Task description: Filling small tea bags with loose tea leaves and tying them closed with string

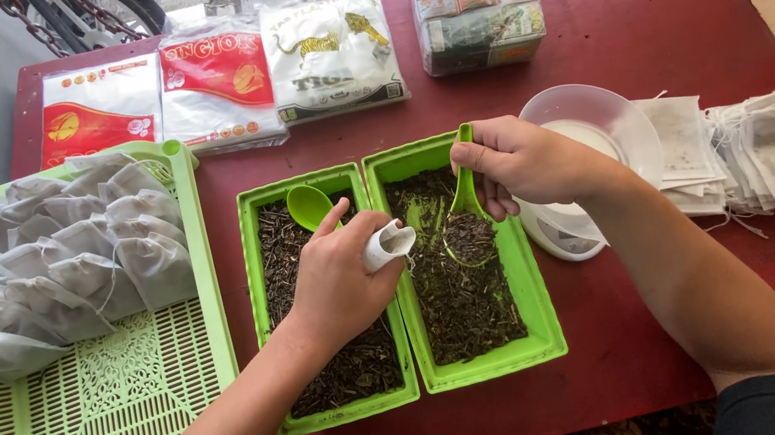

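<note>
Pouches (61, 263), filled and tied, lie heaped at the far end of a slatted green tray (104, 429) on the table's left edge; I see its near half bare. Behind it, along the table's far edge, sit three flat printed packets (217, 85) and a wrapped block of small cartons (476, 1).

At the middle of the red table (684, 24) I have two green tubs side by side, touching. The left tub (335, 417) holds dark loose leaf and a spare green spoon (308, 204) near its far edge. My left hand (341, 284) hovers over this tub, curled around a small white filter bag (387, 244), pinching it with the mouth turned toward the right tub (488, 360).

My right hand (526, 163) is closed on the handle of a green scoop (468, 226), whose bowl carries a load of leaf above the right tub, just beside the bag's mouth.

Behind that hand stands a white scale with a clear bowl (595, 113). Toward the table's right edge, stacks of empty flat bags (762, 150) with strings lie fanned out.
</note>
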